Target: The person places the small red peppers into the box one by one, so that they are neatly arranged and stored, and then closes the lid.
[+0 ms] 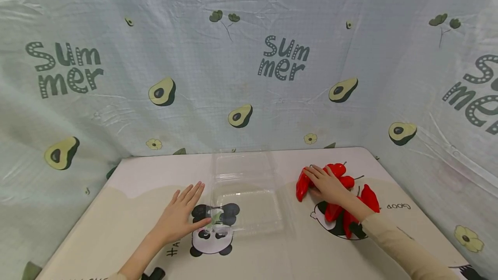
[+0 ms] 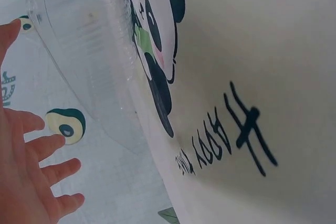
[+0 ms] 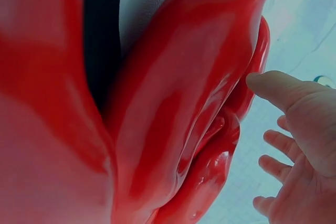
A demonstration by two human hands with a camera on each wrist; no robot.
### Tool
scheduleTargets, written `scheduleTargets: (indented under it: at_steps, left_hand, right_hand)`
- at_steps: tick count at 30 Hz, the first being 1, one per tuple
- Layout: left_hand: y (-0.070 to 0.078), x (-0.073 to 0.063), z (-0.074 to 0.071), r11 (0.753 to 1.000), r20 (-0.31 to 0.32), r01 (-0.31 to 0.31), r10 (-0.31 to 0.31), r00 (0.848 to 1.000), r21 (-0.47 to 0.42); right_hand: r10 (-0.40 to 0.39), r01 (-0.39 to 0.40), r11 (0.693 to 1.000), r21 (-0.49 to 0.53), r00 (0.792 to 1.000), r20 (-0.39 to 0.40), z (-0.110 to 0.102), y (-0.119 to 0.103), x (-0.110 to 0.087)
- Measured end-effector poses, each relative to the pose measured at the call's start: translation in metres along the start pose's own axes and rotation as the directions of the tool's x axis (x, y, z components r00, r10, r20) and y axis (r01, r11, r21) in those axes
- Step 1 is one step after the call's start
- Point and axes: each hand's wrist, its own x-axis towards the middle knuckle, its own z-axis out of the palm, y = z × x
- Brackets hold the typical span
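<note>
A clear plastic clamshell box [image 1: 250, 208] sits on the table, its lid folded back towards the curtain. My left hand [image 1: 177, 217] hovers at the box's left side, palm down with fingers straight and spread, holding nothing. Several glossy red peppers [image 1: 369, 198], some with thin dark stems, lie in a loose heap on the right. Over the far left part of this heap is my right hand [image 1: 328, 185], its fingers loosely extended above a pepper [image 1: 301, 187]. In the right wrist view the thumb tip overlaps one pepper [image 3: 178, 87], and the other fingers are apart from the peppers.
The table [image 1: 249, 258] has a pale cover printed with pandas and lettering. A light curtain [image 1: 194, 120] with avocado and "summer" prints hangs behind its far edge and continues along both sides.
</note>
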Motion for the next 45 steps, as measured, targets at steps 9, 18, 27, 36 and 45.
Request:
scheduleTargets:
  at_steps: [9,18,27,36,45]
  left_hand:
    - [0.004,-0.001,0.006,0.999,-0.003,-0.049,0.049,0.999,-0.004]
    - [0.011,-0.004,0.011,0.998,0.026,-0.056,0.057,0.998,-0.037]
    - [0.016,-0.003,0.014,0.998,0.041,-0.061,0.062,0.997,-0.030]
    - [0.017,0.000,0.020,0.999,0.084,-0.029,0.032,0.996,-0.035]
    - [0.020,0.003,0.022,0.999,0.105,-0.007,0.010,0.994,-0.032]
  right_hand:
    - [-0.023,0.022,0.999,0.037,1.000,0.009,0.002,0.002,0.008]
    - [-0.068,0.068,0.998,0.016,0.998,0.017,0.003,0.006,0.013]
    - [-0.106,0.106,0.994,0.001,0.994,0.036,0.005,0.006,0.020]
    - [-0.106,0.109,0.994,-0.022,0.989,0.105,0.008,0.004,0.023]
    - [-0.103,0.110,0.992,-0.054,0.988,0.117,0.011,0.006,0.028]
